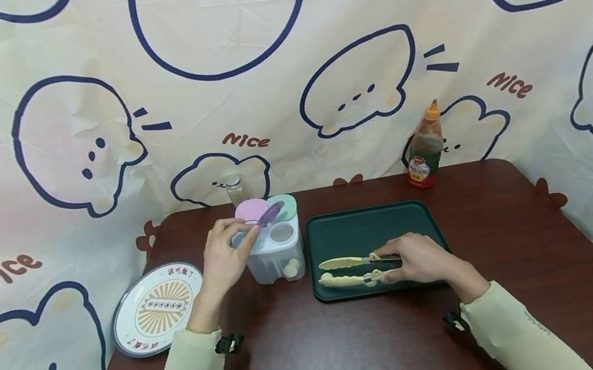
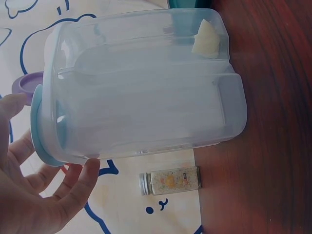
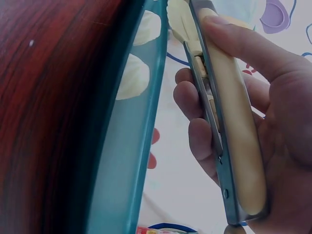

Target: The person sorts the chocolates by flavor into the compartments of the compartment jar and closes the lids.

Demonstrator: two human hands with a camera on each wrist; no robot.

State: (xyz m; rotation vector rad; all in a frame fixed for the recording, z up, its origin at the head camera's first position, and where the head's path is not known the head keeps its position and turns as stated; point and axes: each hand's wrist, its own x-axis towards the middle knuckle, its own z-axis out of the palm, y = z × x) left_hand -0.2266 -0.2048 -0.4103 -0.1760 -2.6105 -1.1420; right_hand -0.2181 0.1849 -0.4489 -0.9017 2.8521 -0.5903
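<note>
My left hand (image 1: pixel 225 251) grips the top of a clear storage box (image 1: pixel 276 262) with several lids. In the left wrist view its thumb meets a raised purple lid (image 2: pixel 29 87), while the fingers curl by the light blue lid (image 2: pixel 41 129). Beside the raised lid is an uncovered round hole (image 1: pixel 282 232). One pale cream piece (image 2: pixel 206 40) lies at the bottom inside the box. Over the dark green tray (image 1: pixel 369 225), my right hand (image 1: pixel 421 258) holds cream-tipped tongs (image 3: pixel 239 122) with their tips apart. Pale pieces (image 3: pixel 134 78) lie on that tray.
A white printed plate (image 1: pixel 159 310) lies on the table's left side. Behind the box stands a small seasoning jar (image 2: pixel 174 180). A sauce bottle (image 1: pixel 424 155) with an orange cap is at the back right, near the patterned cloth backdrop (image 1: pixel 272 105).
</note>
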